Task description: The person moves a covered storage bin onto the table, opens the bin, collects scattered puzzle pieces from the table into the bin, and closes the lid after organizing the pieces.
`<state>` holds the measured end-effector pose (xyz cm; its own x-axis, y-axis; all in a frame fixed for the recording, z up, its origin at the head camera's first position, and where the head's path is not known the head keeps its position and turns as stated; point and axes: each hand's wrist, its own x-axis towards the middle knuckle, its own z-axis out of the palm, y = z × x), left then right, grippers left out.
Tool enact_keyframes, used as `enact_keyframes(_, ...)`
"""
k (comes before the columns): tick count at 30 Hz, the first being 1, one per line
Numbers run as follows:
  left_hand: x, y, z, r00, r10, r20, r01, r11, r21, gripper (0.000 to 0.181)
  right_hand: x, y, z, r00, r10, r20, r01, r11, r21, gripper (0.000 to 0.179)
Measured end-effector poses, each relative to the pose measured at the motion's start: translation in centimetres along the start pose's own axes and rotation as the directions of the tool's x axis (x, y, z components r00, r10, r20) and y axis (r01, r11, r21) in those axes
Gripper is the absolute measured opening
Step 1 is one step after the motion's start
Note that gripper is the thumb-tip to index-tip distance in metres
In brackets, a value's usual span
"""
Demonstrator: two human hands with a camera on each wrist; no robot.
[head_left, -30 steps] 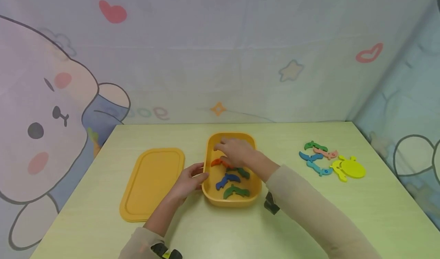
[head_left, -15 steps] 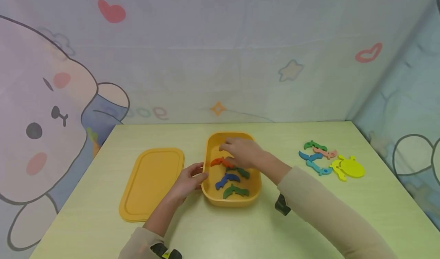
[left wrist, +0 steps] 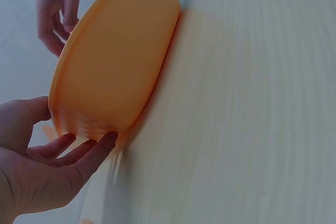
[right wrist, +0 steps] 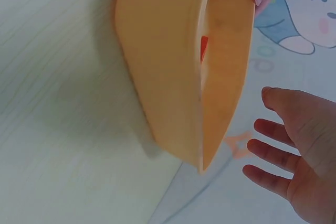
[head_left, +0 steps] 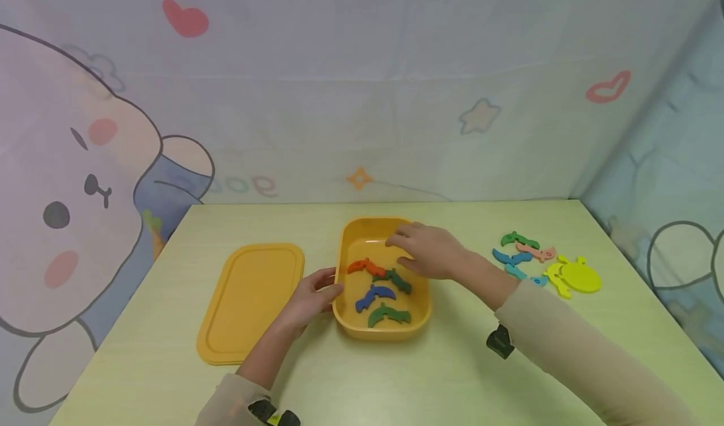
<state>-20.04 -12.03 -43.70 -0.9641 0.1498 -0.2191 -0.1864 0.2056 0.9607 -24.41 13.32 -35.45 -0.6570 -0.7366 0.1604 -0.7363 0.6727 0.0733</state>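
A yellow-orange plastic box (head_left: 381, 335) stands on the table, with curved flat pieces inside: an orange-red piece (head_left: 364, 267), a dark green piece (head_left: 400, 281), a blue piece (head_left: 374, 296) and a green piece (head_left: 389, 314). My left hand (head_left: 308, 301) holds the box's left side, thumb at the rim and fingers against the outer wall, as the left wrist view shows. Over the box's right rim hovers my right hand (head_left: 432, 250), fingers spread and holding nothing. In the right wrist view, this hand (right wrist: 304, 145) is apart from the box wall.
Left of the box lies a flat yellow-orange lid (head_left: 251, 303). At the right sit more curved pieces, among them a green piece (head_left: 519, 240), a pink piece (head_left: 536, 252) and a blue piece (head_left: 511, 257), beside a yellow round-bodied piece (head_left: 581, 278). A printed cloth (head_left: 362, 99) hangs behind the table.
My right hand has drawn back to the right, from over the orange-red piece to the box's right rim, uncovering the pieces. The left hand and box stay put.
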Motion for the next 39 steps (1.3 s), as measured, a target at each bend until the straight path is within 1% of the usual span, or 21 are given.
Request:
enact_keyframes(5,0.0,0.1,0.0,1.0,-0.005,-0.003,0.005,1.0,0.005,0.049,-1.3,1.3,0.2,0.999,0.03,-0.018,-0.03,1.0,0.006,0.033)
enact_keyframes(10,-0.1,0.3,0.1,1.0,-0.012,0.001,0.012,1.0,0.014,0.05,-2.8,2.6,0.6,0.997,0.055,-0.059,-0.054,0.998,0.028,0.034)
enact_keyframes(13,-0.2,0.3,0.0,1.0,-0.003,0.007,0.003,1.0,0.021,0.05,-3.7,3.5,0.9,0.995,0.072,-0.076,-0.069,0.997,0.031,0.034)
enact_keyframes(20,-0.3,0.6,0.0,1.0,-0.009,-0.001,0.009,1.0,0.013,0.05,-6.0,5.3,1.3,0.991,0.1,-0.089,-0.099,0.995,0.02,0.036)
enact_keyframes(26,-0.4,0.6,0.1,1.0,-0.001,0.002,0.001,1.0,0.007,0.05,-8.0,6.5,1.6,0.989,0.131,-0.072,-0.129,0.991,0.039,0.036)
enact_keyframes(31,-0.3,0.5,0.1,1.0,-0.005,-0.001,0.005,1.0,0.004,0.049,-9.5,7.4,2.0,0.982,0.177,-0.063,-0.174,0.984,0.048,0.037)
enact_keyframes(39,-0.2,0.5,0.0,1.0,-0.001,-0.002,0.001,1.0,0.004,0.049,-11.8,8.8,2.4,0.955,0.294,-0.02,-0.292,0.953,0.085,0.039)
